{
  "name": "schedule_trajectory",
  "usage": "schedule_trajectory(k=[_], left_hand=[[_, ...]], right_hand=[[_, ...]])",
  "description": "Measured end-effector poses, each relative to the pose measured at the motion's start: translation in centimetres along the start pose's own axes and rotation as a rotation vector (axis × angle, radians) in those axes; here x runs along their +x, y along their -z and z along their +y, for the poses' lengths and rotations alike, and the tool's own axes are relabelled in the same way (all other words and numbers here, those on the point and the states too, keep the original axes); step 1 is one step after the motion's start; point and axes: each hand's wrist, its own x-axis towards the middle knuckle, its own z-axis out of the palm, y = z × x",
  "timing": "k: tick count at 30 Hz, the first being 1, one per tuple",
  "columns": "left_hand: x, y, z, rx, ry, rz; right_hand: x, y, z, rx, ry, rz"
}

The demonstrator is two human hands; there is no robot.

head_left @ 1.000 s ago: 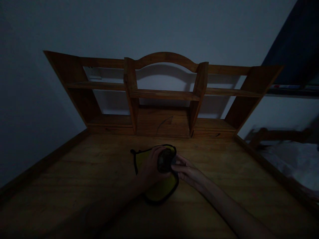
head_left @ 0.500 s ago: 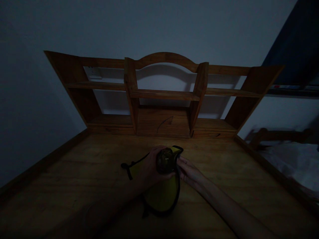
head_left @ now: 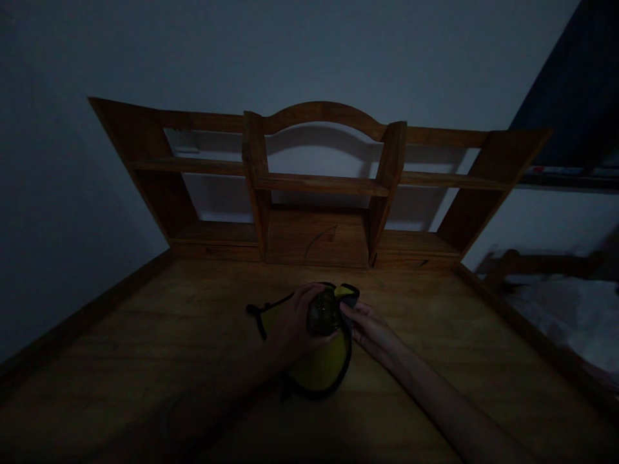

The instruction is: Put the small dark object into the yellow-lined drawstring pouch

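My left hand is wrapped round a shiny, rounded glass object, perhaps a jar or cup; the dim light hides its exact kind. Beneath it spreads a yellow cloth with black edging and short black tabs or ties at its corners. My right hand pinches the cloth's right border between thumb and fingers, close beside the glass. That border is turned up, and a greyish underside shows there. Part of the cloth lies hidden behind my left hand.
A wooden desk carries the cloth. Along its back stands a wooden shelf unit against the wall. A wall socket shows behind the left shelves. To the right, beyond the desk edge, lies pale bedding.
The cloth has shifted slightly right, and its lower edge has drawn up a little. My right hand has turned its border further up against the glass. My left hand keeps its hold.
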Motion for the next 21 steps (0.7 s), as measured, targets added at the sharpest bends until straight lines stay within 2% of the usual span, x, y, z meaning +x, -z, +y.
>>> schedule_trajectory(k=[8, 15, 21], left_hand=[[0.1, 0.0, 0.0, 0.035, 0.006, -0.038], [-0.3, 0.0, -0.4, 0.103, -0.11, -0.163], [-0.5, 0.1, -0.3, 0.166, -0.144, -0.199]], right_hand=[[-0.5, -0.9, -0.5, -0.064, 0.084, -0.085], [-0.6, -1.1, -0.6, -0.144, 0.122, -0.091], [-0.6, -1.0, -0.4, -0.232, 0.132, -0.063]])
